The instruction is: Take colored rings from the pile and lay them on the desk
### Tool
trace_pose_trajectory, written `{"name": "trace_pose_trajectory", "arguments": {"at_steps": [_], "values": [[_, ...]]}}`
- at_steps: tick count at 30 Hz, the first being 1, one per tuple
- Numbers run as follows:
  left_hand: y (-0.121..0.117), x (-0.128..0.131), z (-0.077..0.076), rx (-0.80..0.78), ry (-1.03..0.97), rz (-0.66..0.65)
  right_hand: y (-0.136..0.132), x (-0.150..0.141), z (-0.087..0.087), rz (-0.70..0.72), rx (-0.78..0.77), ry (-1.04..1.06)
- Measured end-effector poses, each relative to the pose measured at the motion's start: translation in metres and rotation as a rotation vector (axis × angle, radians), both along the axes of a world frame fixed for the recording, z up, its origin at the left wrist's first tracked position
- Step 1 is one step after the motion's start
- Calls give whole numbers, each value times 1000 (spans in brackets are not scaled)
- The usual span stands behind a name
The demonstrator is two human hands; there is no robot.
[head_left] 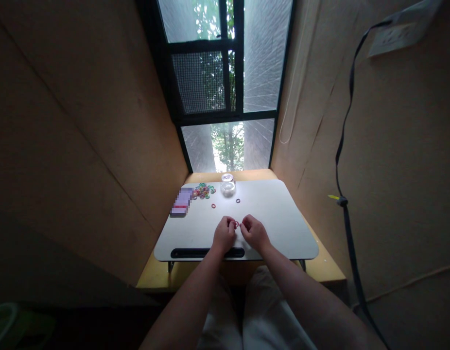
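Note:
My left hand (225,235) is closed in a pinch on a small red ring (236,224), which looks like a hair tie. Just to its right, my right hand (254,233) is also pinched, its fingertips close to the ring. Whether they grip the ring or something tiny cannot be made out. Beyond my hands, a reddish ring (213,206) and a dark ring (238,201) lie apart on the white table (276,209). A pile of many-coloured rings (203,191) is at the far left of the tabletop.
A clear round container (228,188) stands at the back, with a round clear lid-like piece (227,178) behind it. A blurred purple box-like thing (181,201) lies at the left edge. A black slot (196,253) runs along the near edge. A cable (351,97) hangs at right.

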State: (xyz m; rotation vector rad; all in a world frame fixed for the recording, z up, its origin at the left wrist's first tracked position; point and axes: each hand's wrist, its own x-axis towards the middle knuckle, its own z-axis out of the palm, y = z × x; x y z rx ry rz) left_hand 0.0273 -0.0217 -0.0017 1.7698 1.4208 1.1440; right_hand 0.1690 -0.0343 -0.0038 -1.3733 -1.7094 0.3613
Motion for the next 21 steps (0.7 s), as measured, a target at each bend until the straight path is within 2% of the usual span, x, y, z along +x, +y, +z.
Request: {"name": "trace_pose_trajectory", "arguments": {"at_steps": [10,21], "values": [[-4,0,1,1,51,-36,0,0,2,72,-12,-42],[-6,1,-1,24,118,-64,3,0,-3,0,-34,-32]]}}
